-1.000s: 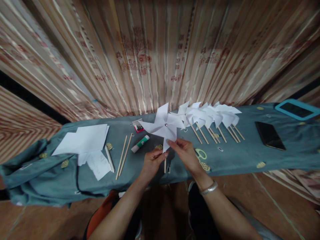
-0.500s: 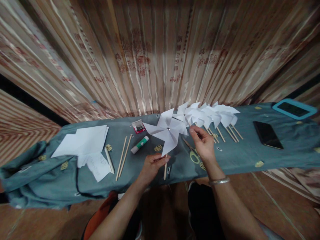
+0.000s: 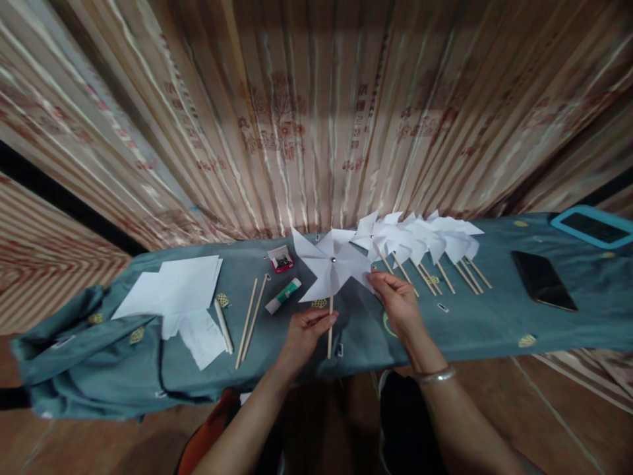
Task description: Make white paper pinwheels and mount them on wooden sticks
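A white paper pinwheel [image 3: 321, 267] with a shiny pin at its centre stands upright on a thin wooden stick [image 3: 330, 343]. My left hand [image 3: 306, 333] is closed around that stick, just below the blades. At the right side of the pinwheel, my right hand [image 3: 398, 300] has thumb and forefinger closed at a blade's tip. Green-handled scissors [image 3: 389, 324] lie mostly hidden under my right hand. Beyond it, several finished pinwheels [image 3: 420, 241] overlap in a row, their sticks pointing toward me.
Left on the cloth-covered table [image 3: 192, 382] are white paper sheets [image 3: 185, 280], a white rolled piece [image 3: 223, 326], two wooden sticks [image 3: 253, 320], a glue stick [image 3: 283, 295] and a red box of pins [image 3: 281, 259]. Right lie a black phone [image 3: 542, 280] and a blue-framed tablet [image 3: 593, 225].
The held pinwheel's blades have turned about the pin. My right hand has come lower to a blade's tip and now covers most of the scissors. The view has shifted slightly.
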The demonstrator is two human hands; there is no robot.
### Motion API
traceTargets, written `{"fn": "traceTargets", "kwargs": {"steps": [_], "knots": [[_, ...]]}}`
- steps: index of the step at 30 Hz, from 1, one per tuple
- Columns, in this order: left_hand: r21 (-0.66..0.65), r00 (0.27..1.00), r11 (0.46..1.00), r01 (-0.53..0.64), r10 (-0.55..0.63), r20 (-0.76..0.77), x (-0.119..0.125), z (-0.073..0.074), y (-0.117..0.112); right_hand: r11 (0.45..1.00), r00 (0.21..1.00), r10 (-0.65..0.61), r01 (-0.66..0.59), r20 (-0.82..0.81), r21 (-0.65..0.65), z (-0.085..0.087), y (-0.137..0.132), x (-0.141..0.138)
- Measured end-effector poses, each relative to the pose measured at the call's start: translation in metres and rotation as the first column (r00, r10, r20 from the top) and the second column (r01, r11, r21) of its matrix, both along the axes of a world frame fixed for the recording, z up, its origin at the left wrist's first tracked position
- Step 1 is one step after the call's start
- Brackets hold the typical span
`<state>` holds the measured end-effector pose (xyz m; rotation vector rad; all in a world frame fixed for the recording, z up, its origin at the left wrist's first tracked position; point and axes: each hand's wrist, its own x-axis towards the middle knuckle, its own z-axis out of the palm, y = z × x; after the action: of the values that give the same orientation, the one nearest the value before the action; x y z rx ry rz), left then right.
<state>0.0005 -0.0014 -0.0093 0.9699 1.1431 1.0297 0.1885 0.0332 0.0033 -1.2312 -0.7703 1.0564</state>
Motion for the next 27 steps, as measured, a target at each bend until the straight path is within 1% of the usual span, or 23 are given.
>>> {"fn": "traceTargets", "kwargs": {"steps": [7,12,21,27], "knots": [[0.011,0.997,0.998,-0.069,0.069,0.027,0.004,-0.005,0.006,0.986,0.982,0.164,-0.162,-0.097,0.028,0.01,-0.007,-0.019],[0.025,0.996,0.996,-0.083,0.082,0.02,0.006,-0.004,0.007,0.971,0.964,0.238,-0.233,-0.115,0.051,0.01,-0.011,-0.027],[0.071,0.997,0.995,-0.069,0.07,-0.017,0.008,-0.003,0.009,0.948,0.948,0.316,-0.315,-0.026,0.051,0.011,-0.015,-0.039],[0.096,0.999,0.995,-0.021,0.023,-0.022,0.009,-0.006,0.008,0.939,0.94,0.34,-0.342,0.038,0.04,0.004,-0.014,-0.048]]}}
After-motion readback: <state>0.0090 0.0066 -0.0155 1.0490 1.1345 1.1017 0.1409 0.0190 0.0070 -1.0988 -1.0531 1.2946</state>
